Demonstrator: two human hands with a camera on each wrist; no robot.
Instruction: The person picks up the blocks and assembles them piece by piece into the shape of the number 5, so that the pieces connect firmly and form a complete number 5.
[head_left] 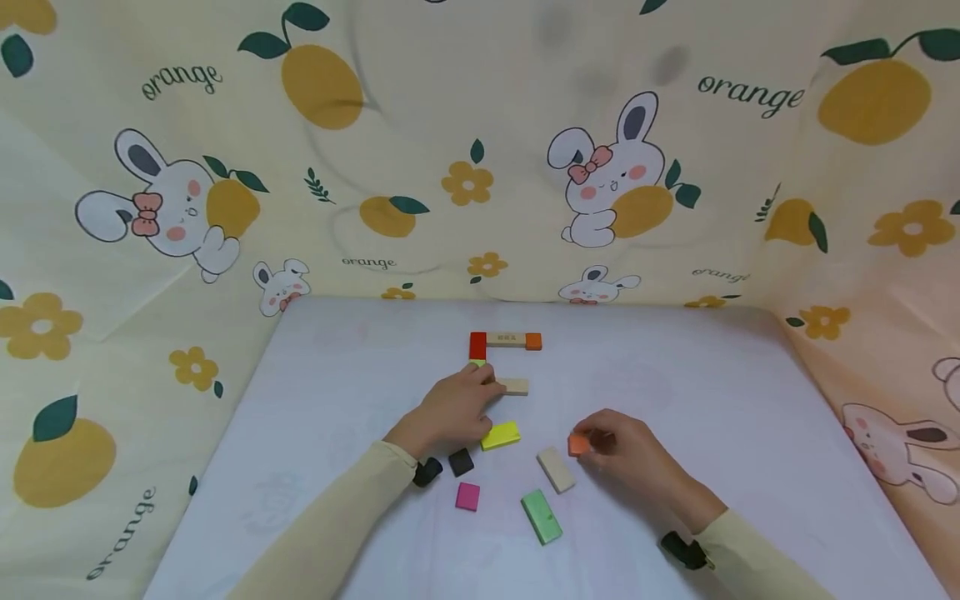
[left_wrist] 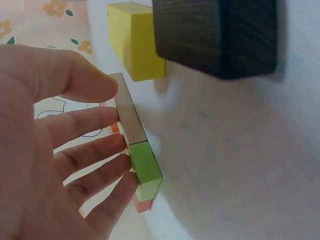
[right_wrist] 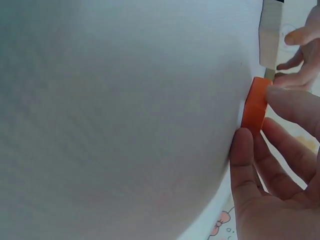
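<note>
1. Line of blocks looks partly laid: red wooden block (head_left: 477,345), lettered pale wooden bar (head_left: 506,340), small orange wooden cube (head_left: 533,341), lime wooden block (left_wrist: 145,167), plain pale wooden bar (head_left: 515,387).
2. Your left hand (head_left: 459,406) grips nothing; extended fingers touch the last two.
3. Your right hand (head_left: 637,454) pinches an orange wooden block (head_left: 578,445), apart from the line.
4. Probably left, loose: yellow wooden oblong (head_left: 501,435), pale wooden oblong (head_left: 556,470), green wooden oblong (head_left: 541,517), dark square wooden block (head_left: 461,462), magenta square wooden block (head_left: 467,497).

White counter (head_left: 660,367) held blocks. Nearest far edge, red block (head_left: 477,345), printed wooden block (head_left: 506,340) and orange end block (head_left: 533,341) sat in touching row. Farther from that edge lay yellow block (head_left: 500,435), black block (head_left: 461,462), pink block (head_left: 467,497), pale block (head_left: 555,470), green block (head_left: 542,517).
</note>
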